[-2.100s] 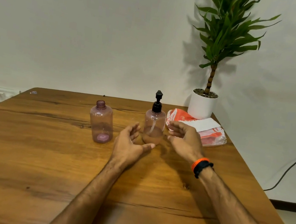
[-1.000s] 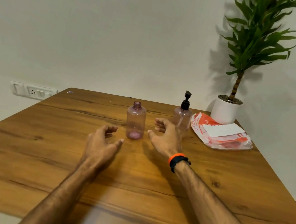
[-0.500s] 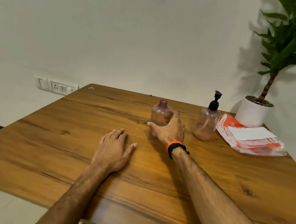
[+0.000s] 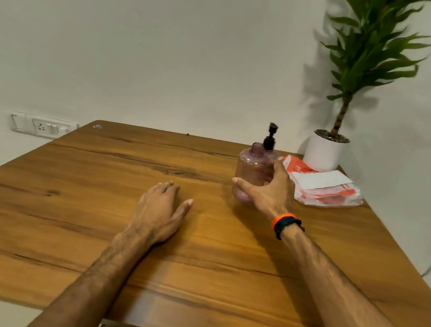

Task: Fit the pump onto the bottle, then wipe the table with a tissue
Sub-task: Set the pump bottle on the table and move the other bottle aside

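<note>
— Edges and free surface?

— The wooden table (image 4: 87, 228) is seen with its near edge below the forearms and its left edge running toward a wall socket (image 4: 42, 126). Bare wood lies left of and before the hands.

— Hands?

— The left hand (image 4: 158, 210) is laid flat, fingers relaxed. The capless pink bottle (image 4: 250, 168) is gripped by the right hand (image 4: 271, 194), thumb and fingers curled round it.

— Other items?

— The pump bottle (image 4: 270, 143) is directly behind; the tissue pack (image 4: 325, 188) and potted plant (image 4: 325, 151) are placed at the far right corner.
</note>
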Tool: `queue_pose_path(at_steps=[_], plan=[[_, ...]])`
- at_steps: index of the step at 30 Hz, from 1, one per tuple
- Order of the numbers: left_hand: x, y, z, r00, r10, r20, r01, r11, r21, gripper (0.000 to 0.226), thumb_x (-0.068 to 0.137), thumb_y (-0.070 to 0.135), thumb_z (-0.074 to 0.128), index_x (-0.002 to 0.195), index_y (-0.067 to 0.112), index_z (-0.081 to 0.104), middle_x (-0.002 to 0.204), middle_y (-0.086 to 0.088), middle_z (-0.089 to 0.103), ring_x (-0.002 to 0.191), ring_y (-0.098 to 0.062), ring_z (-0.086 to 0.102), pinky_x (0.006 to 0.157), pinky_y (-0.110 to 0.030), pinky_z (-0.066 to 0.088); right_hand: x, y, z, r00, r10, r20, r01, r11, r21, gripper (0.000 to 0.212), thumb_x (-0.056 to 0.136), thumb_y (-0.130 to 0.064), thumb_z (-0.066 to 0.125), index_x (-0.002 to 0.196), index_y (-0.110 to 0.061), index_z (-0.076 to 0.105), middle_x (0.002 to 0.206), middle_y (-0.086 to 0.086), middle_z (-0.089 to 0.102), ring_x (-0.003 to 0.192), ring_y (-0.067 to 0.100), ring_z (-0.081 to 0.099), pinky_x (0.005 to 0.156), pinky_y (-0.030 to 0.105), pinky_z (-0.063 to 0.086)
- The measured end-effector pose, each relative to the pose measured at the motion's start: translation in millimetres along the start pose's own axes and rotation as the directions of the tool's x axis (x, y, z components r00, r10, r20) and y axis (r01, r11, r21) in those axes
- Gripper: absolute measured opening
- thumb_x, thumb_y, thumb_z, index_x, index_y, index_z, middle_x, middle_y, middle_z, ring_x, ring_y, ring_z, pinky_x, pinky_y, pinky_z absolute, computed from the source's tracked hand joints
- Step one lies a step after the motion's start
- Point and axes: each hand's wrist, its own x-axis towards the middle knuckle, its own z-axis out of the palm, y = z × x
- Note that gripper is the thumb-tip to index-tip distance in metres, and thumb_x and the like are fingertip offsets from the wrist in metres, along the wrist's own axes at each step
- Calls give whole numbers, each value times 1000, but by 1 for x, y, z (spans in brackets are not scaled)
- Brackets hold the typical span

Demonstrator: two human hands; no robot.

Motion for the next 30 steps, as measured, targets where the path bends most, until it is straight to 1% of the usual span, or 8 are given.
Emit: queue_pose_path(at_steps=[3, 6, 10, 14, 18, 22, 26, 30], plan=[[9, 57, 17, 995, 99, -11, -99, 994, -41, 60, 97, 49, 42, 142, 9, 45, 149, -10, 45, 138, -26, 38, 115, -39, 29, 0, 18, -43, 997, 38, -64, -40, 999, -26, 68, 50, -51, 87, 106, -31, 53, 92, -22, 60, 88, -3, 59, 75, 15, 48], [15, 110, 39, 981, 195, 5, -194, 980, -53, 59, 96, 50, 44, 140, 10, 47, 148, -9, 46, 137, -25, 40, 114, -36, 30, 1, 38, -89, 987, 89, -137, -96, 994, -51, 69, 49, -48, 88, 106, -32, 53, 91, -22, 61, 88, -6, 59, 67, 10, 44], [20, 153, 66, 961, 265, 82, -263, 964, -29, 63, 96, 52, 42, 143, 11, 44, 154, -10, 38, 143, -25, 32, 117, -39, 26, 1, 66, -149, 966, 150, -210, -176, 978, -111, 77, 49, -48, 89, 115, -26, 54, 97, -17, 62, 86, 1, 60, 70, 12, 44], [23, 167, 83, 950, 287, 123, -292, 956, 24, 63, 96, 54, 40, 144, 12, 42, 156, -8, 36, 144, -24, 30, 119, -41, 23, -2, 88, -190, 947, 163, -278, -209, 967, -146, 73, 52, -48, 87, 113, -26, 54, 96, -18, 59, 88, 5, 59, 78, 19, 47], [23, 165, 88, 955, 281, 94, -286, 957, 43, 61, 96, 55, 38, 142, 16, 45, 156, -5, 36, 145, -23, 30, 118, -43, 23, -4, 100, -204, 934, 172, -314, -227, 963, -145, 76, 53, -50, 86, 116, -24, 53, 90, -21, 56, 83, 0, 56, 71, 14, 43], [23, 163, 89, 954, 285, 91, -290, 956, 39, 61, 96, 55, 38, 142, 15, 46, 155, -6, 37, 145, -23, 30, 118, -43, 23, -11, 112, -201, 928, 199, -314, -254, 956, -145, 77, 55, -49, 86, 119, -24, 52, 101, -14, 60, 94, 9, 60, 78, 20, 47], [23, 164, 89, 955, 284, 86, -288, 957, 39, 61, 96, 55, 38, 142, 16, 47, 155, -5, 38, 144, -23, 32, 118, -44, 24, -13, 114, -198, 925, 209, -316, -260, 957, -129, 84, 53, -55, 86, 122, -24, 50, 113, -7, 65, 96, 10, 59, 77, 20, 45], [22, 164, 89, 956, 278, 89, -282, 959, 30, 60, 96, 55, 38, 142, 16, 46, 155, -5, 37, 144, -23, 31, 118, -44, 23, -15, 106, -202, 925, 189, -329, -242, 962, -129, 96, 49, -63, 84, 127, -23, 46, 119, -3, 61, 99, 10, 56, 78, 20, 45]])
